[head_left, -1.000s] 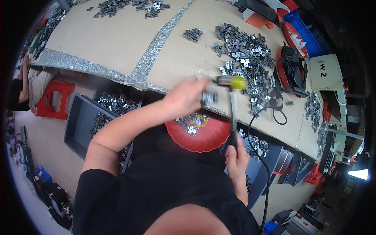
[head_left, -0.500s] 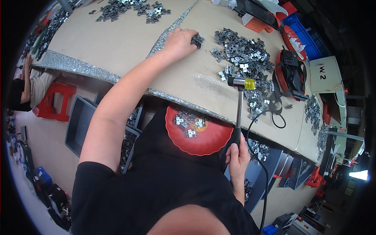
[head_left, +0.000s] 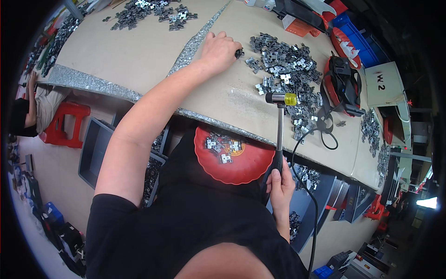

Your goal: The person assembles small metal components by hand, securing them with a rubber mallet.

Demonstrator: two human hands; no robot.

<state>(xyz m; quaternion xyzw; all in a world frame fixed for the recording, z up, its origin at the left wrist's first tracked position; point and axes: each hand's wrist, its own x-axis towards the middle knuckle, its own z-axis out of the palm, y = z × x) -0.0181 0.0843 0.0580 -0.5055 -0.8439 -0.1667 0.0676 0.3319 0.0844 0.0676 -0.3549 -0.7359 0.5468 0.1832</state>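
Observation:
My left hand (head_left: 219, 53) is over the tabletop, its fingers curled round a small dark metal part (head_left: 239, 53) that is mostly hidden in the grip. Just right of it lies a big loose pile of small grey metal parts (head_left: 288, 63). Lower right, my right hand (head_left: 281, 186) is closed on the black grip of a mallet (head_left: 280, 128). The mallet stands upright, its head with one yellow face and one dark face level with the pile. On my lap rests a red scalloped plate (head_left: 251, 169) holding several metal parts (head_left: 225, 159).
A black corded device (head_left: 344, 83) sits on a red holder at the right, its cable running down past my right hand. More metal parts (head_left: 134, 15) lie at far left. Grey bins (head_left: 93, 153) stand under the table edge. Another person's arm (head_left: 31, 100) shows at far left.
My left hand has shifted slightly right and turned, so less of the dark part shows. The right hand still holds the mallet, and the whole view has shifted a little.

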